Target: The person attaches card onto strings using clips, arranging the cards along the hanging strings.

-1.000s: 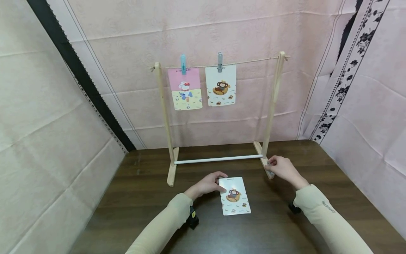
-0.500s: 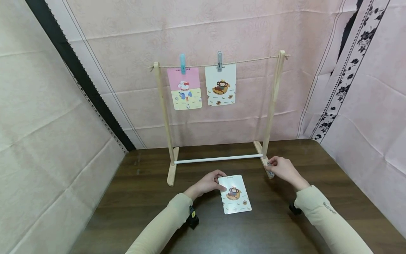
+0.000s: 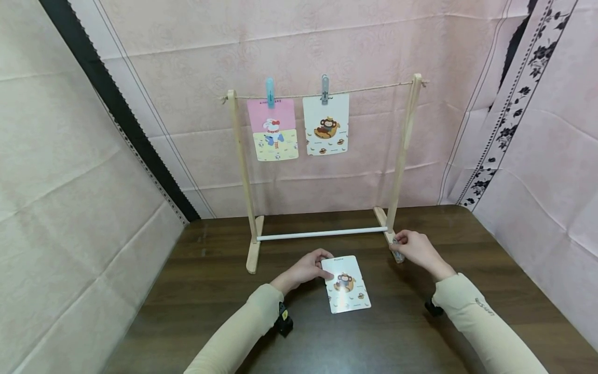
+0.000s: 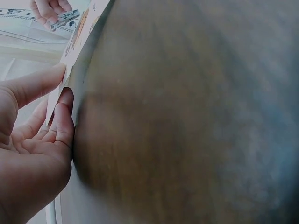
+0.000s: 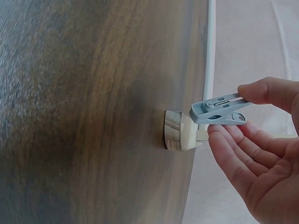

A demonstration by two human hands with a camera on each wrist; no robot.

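My left hand [image 3: 306, 271] pinches the upper left edge of a white card [image 3: 347, 296] with a monkey-and-banana picture, thumb on top and fingers beneath. In the left wrist view the card [image 4: 80, 39] appears nearly edge-on. Beside the rack's right foot, my right hand [image 3: 417, 250] holds a grey clothespin [image 3: 398, 256] between thumb and fingers. The right wrist view shows this clothespin [image 5: 219, 111] from the side. Two cards hang from the string: a pink and yellow rabbit card [image 3: 275, 143] under a blue clothespin [image 3: 270, 93], and another monkey card [image 3: 326, 143] under a grey-blue clothespin [image 3: 325, 89].
A wooden rack, with its left post [image 3: 243, 166] and right post [image 3: 404, 156], stands at the back of the brown table [image 3: 210, 322]. A white bar [image 3: 322, 234] joins its feet low down. Pale cloth [image 3: 187, 78] hangs behind and on both sides.
The card in my left hand has shifted slightly away from me and its near end has swung a little to the right. My right hand and the clothespin stay nearly still.
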